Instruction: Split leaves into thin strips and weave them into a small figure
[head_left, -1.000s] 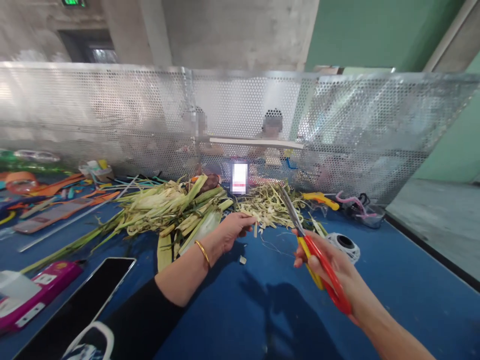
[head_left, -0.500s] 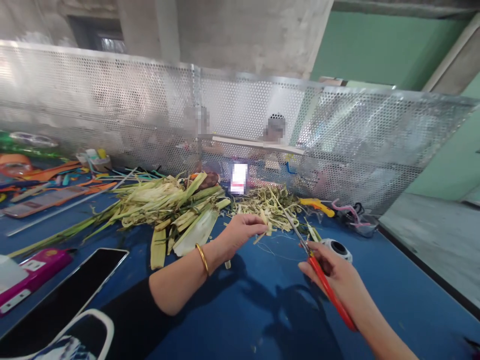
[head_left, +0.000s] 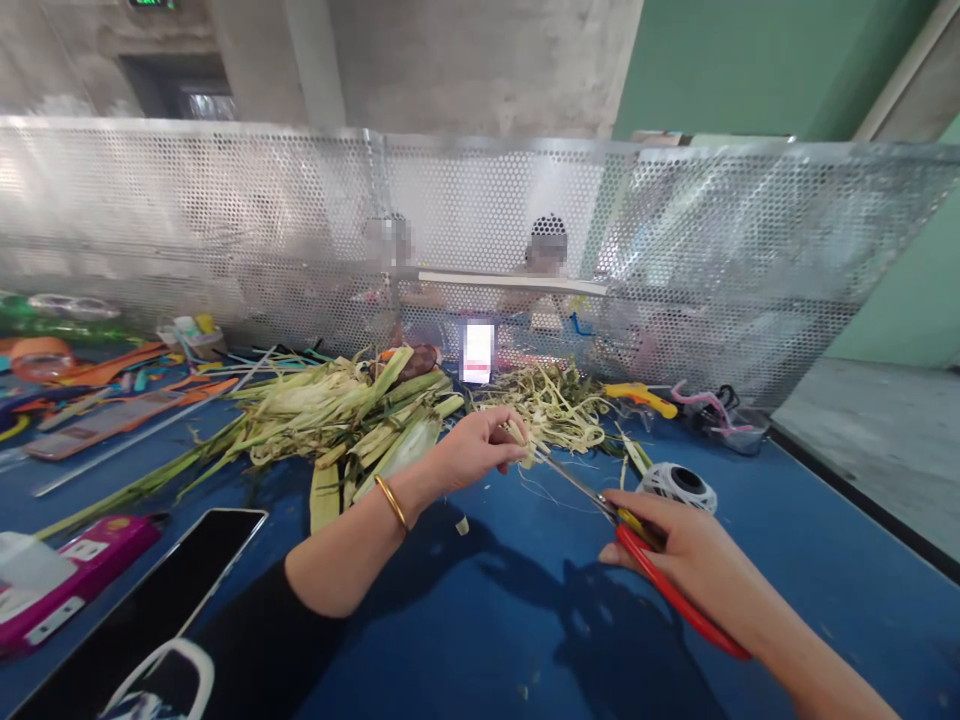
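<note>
As red-and-yellow-handled metal scissors point(head_left: 646, 555) point toward a small pale plant strip point(head_left: 525, 447) above a blue tabletop point(head_left: 480, 620), the right hand point(head_left: 679, 540) grips their handles and the left hand point(head_left: 484, 440), below a gold bangle point(head_left: 392, 502), pinches the strip beside a heap of thin, curly green-yellow plant shreds point(head_left: 559, 405).

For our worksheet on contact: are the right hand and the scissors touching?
Touching. The head view shows the right hand gripping the scissors by their handles.
</note>
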